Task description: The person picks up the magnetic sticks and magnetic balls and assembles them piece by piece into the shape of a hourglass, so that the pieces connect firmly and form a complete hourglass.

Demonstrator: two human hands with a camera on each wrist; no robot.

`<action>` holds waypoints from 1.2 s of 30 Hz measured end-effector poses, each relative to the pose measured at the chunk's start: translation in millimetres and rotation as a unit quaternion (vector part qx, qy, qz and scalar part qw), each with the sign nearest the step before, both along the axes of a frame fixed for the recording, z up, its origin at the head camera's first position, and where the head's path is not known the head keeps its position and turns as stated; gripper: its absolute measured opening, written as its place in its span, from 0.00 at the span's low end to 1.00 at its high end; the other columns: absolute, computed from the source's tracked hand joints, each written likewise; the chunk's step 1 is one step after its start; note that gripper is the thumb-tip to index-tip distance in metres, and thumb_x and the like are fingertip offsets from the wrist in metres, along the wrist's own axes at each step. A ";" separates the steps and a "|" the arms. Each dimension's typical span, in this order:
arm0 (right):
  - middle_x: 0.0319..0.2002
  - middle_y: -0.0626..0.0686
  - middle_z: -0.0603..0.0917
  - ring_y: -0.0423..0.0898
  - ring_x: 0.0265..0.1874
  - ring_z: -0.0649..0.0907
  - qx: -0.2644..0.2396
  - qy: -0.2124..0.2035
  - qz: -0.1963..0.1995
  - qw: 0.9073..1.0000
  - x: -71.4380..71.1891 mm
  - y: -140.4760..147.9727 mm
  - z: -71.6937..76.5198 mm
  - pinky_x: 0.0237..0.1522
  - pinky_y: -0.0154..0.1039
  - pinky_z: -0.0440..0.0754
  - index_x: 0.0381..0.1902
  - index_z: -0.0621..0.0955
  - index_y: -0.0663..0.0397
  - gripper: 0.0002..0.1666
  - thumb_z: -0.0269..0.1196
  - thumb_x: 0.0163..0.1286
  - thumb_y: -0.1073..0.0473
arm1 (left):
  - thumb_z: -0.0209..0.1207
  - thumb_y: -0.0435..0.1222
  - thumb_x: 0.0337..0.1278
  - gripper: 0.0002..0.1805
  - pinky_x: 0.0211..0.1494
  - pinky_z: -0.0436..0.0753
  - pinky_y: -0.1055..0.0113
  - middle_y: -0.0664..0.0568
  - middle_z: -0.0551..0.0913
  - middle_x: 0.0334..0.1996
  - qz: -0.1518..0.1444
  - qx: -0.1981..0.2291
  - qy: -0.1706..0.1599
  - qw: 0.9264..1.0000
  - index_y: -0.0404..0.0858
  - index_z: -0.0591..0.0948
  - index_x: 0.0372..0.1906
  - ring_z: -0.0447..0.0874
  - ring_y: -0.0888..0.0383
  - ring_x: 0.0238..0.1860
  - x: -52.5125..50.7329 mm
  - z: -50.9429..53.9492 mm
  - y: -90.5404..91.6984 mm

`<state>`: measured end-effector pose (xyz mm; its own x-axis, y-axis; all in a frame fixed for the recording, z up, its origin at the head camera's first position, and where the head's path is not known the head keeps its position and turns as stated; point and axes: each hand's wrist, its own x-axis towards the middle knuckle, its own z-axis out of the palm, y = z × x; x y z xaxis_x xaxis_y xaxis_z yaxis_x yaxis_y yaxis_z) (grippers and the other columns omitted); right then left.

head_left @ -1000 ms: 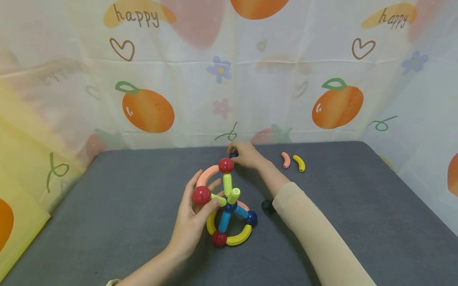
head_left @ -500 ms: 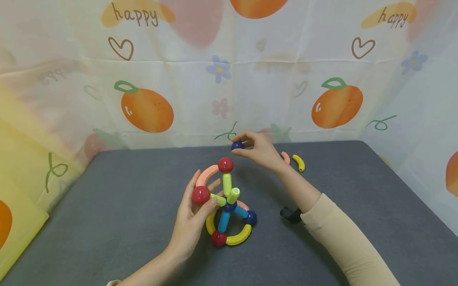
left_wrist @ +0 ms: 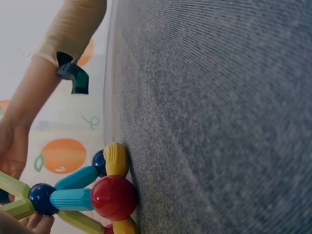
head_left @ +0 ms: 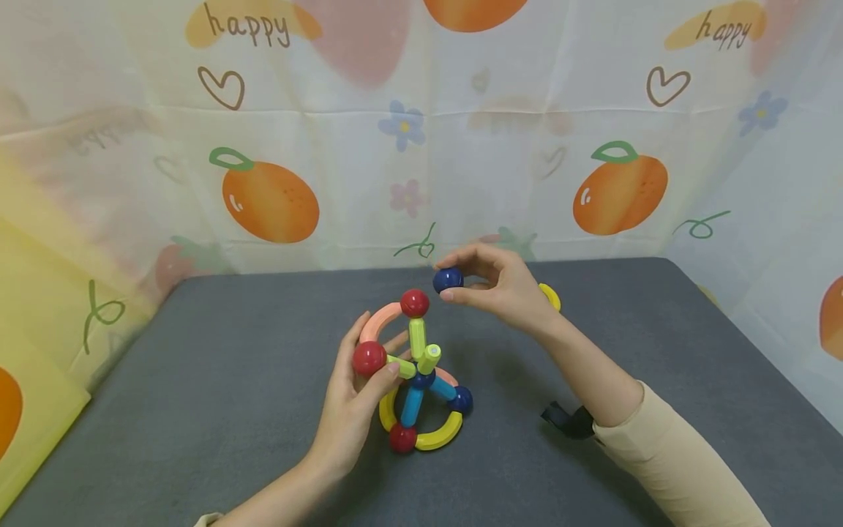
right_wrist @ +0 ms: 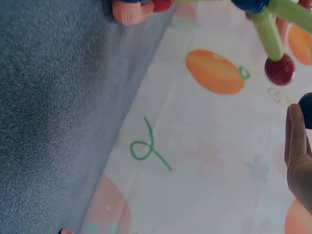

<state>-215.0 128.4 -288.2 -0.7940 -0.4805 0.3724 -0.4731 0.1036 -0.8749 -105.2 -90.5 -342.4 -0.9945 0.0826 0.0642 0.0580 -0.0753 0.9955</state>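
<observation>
My right hand [head_left: 510,293] pinches a dark blue ball [head_left: 446,280] between thumb and fingers, in the air above the table. The ball is apart from the magnetic stick-and-ball model, just right of its top red ball [head_left: 415,302]. My left hand [head_left: 345,417] holds the model at its left, with the thumb on a green rod [head_left: 402,367] beside another red ball [head_left: 369,359]. A second green rod [head_left: 430,359] has a free end. Blue rods [left_wrist: 71,199] run from the central blue ball [left_wrist: 42,199] to the base ring of yellow curved pieces [head_left: 440,433] and balls.
A yellow curved piece [head_left: 550,296] lies behind my right hand on the grey table [head_left: 217,380]. A black strap piece [head_left: 568,421] sits at my right wrist. A printed cloth [head_left: 487,146] hangs behind the table's far edge.
My right hand has lifted the dark blue ball from the far side and brought it right and nearer. It now covers the loose pink curved piece. The left hand and model have stayed put.
</observation>
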 end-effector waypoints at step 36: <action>0.55 0.60 0.81 0.42 0.51 0.85 0.043 0.003 0.145 0.988 35.6 9.8 -8.3 0.53 0.44 0.86 0.58 0.78 0.58 0.28 0.71 0.59 0.67 | 0.61 0.27 0.62 0.46 0.62 0.80 0.72 0.49 0.69 0.71 -0.003 0.023 0.015 1.000 0.54 0.48 0.76 0.80 0.57 0.65 -6.1 -8.0 2.3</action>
<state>-179.4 138.3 -296.5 -0.6157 -0.7180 0.3246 -0.4987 0.0361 -0.8660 -111.3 -88.2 -350.4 -0.9916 0.0843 0.0982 0.0876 -0.1212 0.9888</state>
